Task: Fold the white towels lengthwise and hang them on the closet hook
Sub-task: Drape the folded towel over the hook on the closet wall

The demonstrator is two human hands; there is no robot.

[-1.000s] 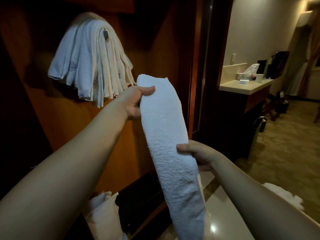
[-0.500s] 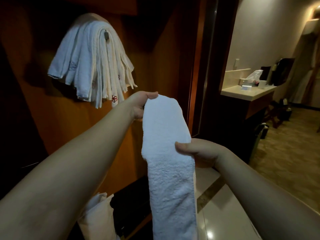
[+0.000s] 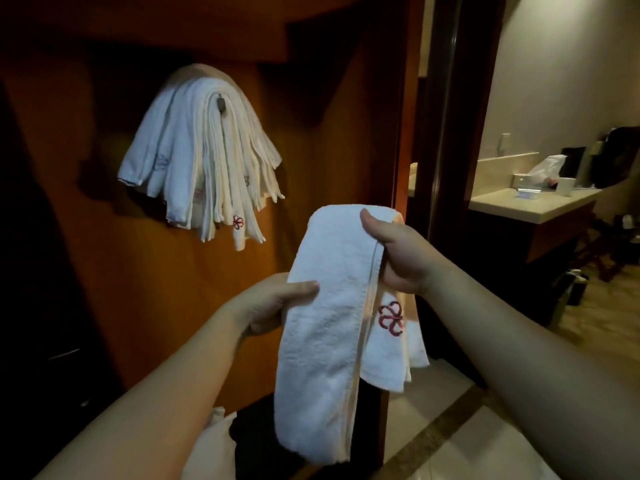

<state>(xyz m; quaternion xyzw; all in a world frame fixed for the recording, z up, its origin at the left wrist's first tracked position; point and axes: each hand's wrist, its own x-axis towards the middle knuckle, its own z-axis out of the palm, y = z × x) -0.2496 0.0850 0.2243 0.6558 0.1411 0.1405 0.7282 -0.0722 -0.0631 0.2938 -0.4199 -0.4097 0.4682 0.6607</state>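
Long white terry towel folded into a narrow strip (image 3: pixel 329 327) is held up in front of the orange-brown wooden closet wall (image 3: pixel 114 289). Right hand (image 3: pixel 398 258) grips the strip's top fold, thumb across the front. Left hand (image 3: pixel 273 303) pinches the left edge at mid-height, thumb on the front face. Below both grips the towel hangs free; a flap with a red embroidered flower logo (image 3: pixel 390 318) shows under the right hand. Up-left, a bunch of folded white towels (image 3: pixel 197 161) drapes over the small metal hook (image 3: pixel 221 105).
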